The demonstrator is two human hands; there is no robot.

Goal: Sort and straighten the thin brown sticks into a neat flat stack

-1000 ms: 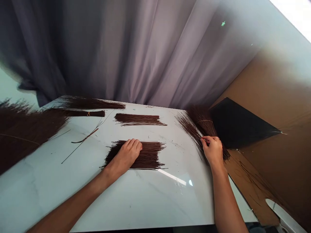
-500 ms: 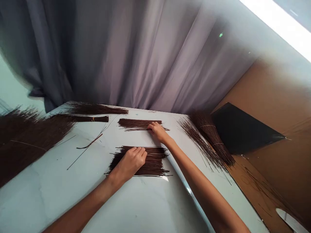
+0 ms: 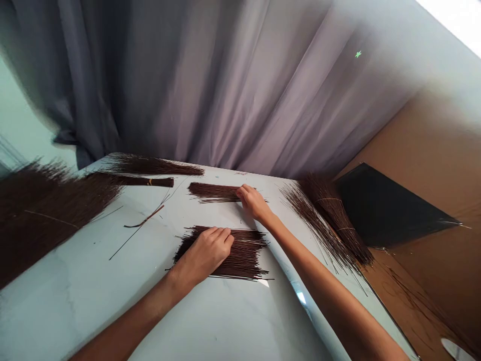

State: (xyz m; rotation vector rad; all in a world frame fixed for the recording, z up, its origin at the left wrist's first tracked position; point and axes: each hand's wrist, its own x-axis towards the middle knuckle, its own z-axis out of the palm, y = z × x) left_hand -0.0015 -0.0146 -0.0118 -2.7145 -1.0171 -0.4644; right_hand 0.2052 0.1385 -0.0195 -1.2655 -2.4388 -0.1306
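Observation:
Two flat piles of thin dark-brown sticks lie crosswise in front of me, a near pile (image 3: 246, 253) and a smaller far pile (image 3: 214, 191). My left hand (image 3: 214, 245) rests on top of the near pile with its fingers curled down and together; what lies under the fingertips is hidden. My right hand (image 3: 253, 200) reaches to the right end of the far pile, thumb and fingers pinched together at its sticks. How many sticks are in the pinch cannot be made out.
On the white table (image 3: 112, 311), a large mass of sticks (image 3: 48, 215) is at left, beside a tied bundle (image 3: 161, 182). A few loose strands (image 3: 145, 219) lie nearby. At right are bound bundles (image 3: 338, 215) and a black panel (image 3: 387, 205). A grey curtain (image 3: 210, 85) hangs behind.
The view has shifted slightly, moving everything a little to the right. My right hand has moved slightly up and right along the far pile. My left hand stays on the near pile.

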